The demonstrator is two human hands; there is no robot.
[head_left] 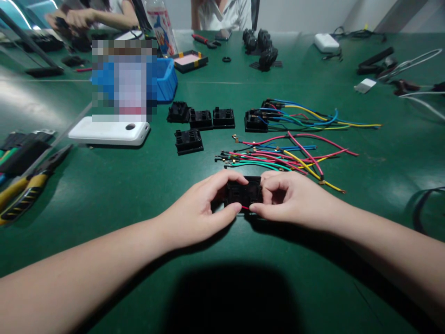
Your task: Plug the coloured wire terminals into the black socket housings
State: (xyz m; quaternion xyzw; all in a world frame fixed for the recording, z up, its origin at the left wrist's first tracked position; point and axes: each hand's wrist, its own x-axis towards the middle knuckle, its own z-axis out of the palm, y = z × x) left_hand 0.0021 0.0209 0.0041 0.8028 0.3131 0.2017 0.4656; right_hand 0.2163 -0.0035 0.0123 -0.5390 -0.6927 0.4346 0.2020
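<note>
Both hands hold one black plastic housing (245, 191) low over the green table, near the middle of the head view. My left hand (210, 202) grips its left side, fingers and thumb closed round it. On the right side my right hand (288, 195) pinches it with curled fingers. A short bit of red shows at its near edge between the two thumbs. Just beyond lie loose pink, blue, green and yellow wires (306, 157) with metal ends. Several similar black housings (188, 140) sit farther back; some housings (256, 120) at the right have wires attached.
Pliers (34, 185) with yellow-black handles lie at left, near a white power bank (109, 131) and a blue bin (166, 81). Toward the back are a bottle (162, 30), a small tray (190, 61), red-handled pliers (206, 41) and a white box (326, 43). Two people sit across the table.
</note>
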